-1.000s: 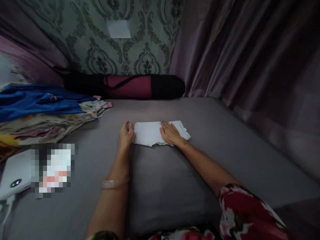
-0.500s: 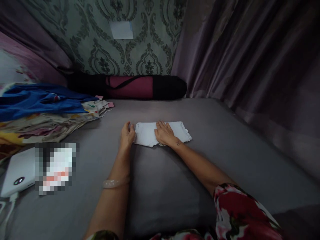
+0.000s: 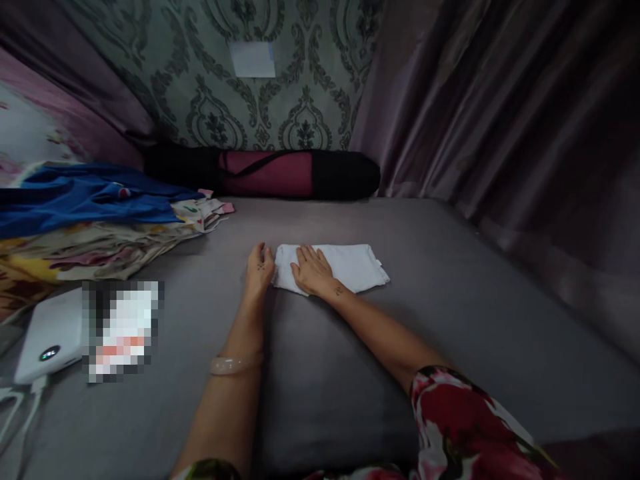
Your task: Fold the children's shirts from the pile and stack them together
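A folded white garment (image 3: pixel 350 263) lies flat on the grey sheet in front of me, with a small tag at its right edge. My right hand (image 3: pixel 313 270) is pressed palm down on its left half, fingers stretched out. Beside the garment's left edge, my left hand (image 3: pixel 259 270) stands on its side, touching or almost touching the cloth. The fingers of that hand are slightly curved, with a gap between them and the thumb. Part of the garment's lower edge is hidden under my right hand and wrist.
A heap of clothes with a blue garment (image 3: pixel 95 197) on top lies at the left. Nearer is a white power bank (image 3: pixel 53 337) with cables, beside a blurred-out object (image 3: pixel 125 333). A long black and maroon bag (image 3: pixel 270 175) lies along the wall; curtains (image 3: pixel 450 120) hang at the right.
My right hand has slid left across the garment, from its middle to its left half. My left hand stays at the left edge. The view has shifted slightly.
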